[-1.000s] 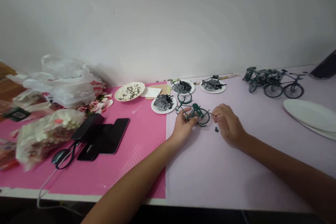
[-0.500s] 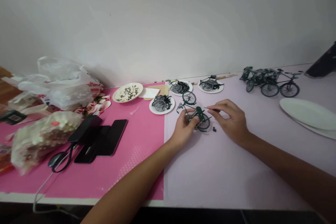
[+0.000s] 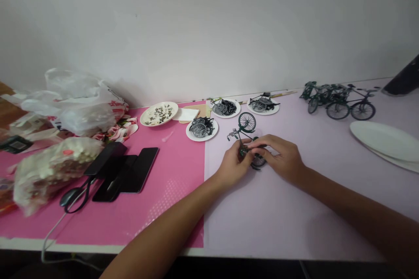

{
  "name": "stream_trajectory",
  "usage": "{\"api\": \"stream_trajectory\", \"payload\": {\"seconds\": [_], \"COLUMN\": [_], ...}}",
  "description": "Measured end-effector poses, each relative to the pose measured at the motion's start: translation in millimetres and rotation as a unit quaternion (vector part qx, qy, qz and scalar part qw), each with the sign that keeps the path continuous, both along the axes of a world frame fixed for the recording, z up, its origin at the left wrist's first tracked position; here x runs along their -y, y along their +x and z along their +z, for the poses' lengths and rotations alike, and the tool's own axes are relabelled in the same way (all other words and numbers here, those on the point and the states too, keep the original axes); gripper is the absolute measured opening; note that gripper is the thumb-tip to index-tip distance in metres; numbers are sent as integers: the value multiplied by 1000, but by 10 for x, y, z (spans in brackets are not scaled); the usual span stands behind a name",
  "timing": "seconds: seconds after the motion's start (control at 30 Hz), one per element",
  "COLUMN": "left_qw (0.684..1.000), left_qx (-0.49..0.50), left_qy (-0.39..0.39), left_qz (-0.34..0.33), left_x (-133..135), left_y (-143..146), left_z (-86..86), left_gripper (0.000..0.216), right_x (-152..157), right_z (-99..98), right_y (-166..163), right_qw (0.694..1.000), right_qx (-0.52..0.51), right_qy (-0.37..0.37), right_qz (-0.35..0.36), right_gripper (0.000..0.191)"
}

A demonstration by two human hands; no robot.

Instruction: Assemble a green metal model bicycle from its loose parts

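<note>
A dark green miniature bicycle (image 3: 247, 127) is tilted on its side over the lilac half of the table. My left hand (image 3: 234, 165) is closed around its frame, with the handlebar and one spoked wheel sticking out above the fingers. My right hand (image 3: 279, 152) meets the left at the middle of the bicycle, its thumb and fingers pinched on a small dark part. The fingers cover most of that part, so its kind does not show. The other wheel is partly hidden under my right fingers.
Small plates (image 3: 202, 130) of black bicycle parts stand behind my hands. Finished-looking miniature bicycles (image 3: 338, 104) stand at the back right, near stacked white plates (image 3: 386, 141). Left lie phones (image 3: 144, 170), a filled plastic bag (image 3: 55, 170) and a plate of small pieces (image 3: 159, 114).
My right hand has moved left with its small dark part and now touches the bicycle. The bicycle has shifted right and turned slightly. A loose black piece on the table is no longer visible.
</note>
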State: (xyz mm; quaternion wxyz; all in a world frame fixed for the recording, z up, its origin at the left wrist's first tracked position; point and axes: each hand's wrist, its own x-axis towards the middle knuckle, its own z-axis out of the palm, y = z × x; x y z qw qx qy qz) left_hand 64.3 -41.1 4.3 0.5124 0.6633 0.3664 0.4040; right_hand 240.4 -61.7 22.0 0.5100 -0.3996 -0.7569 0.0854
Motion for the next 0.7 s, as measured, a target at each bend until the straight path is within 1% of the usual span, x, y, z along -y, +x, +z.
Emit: {"api": "stream_trajectory", "payload": {"seconds": [0.27, 0.43, 0.53, 0.7], "left_qw": [1000, 1000, 999, 999], "left_qx": [-13, -28, -33, -49], "left_qy": [12, 10, 12, 20], "left_qz": [-1, -8, 1, -4], "left_x": [17, 16, 21, 33], "left_y": [3, -1, 0, -3], "left_z": [16, 25, 40, 80], "left_gripper": [31, 34, 36, 31], "right_x": [-5, -14, -18, -9], "right_z": [-1, 27, 54, 78], "right_y": [13, -13, -33, -44], "right_qw": [1000, 999, 997, 992], "right_qx": [17, 16, 12, 8], "right_qy": [17, 49, 76, 123], "right_qz": [-10, 9, 18, 16], "right_gripper": [12, 8, 5, 19]}}
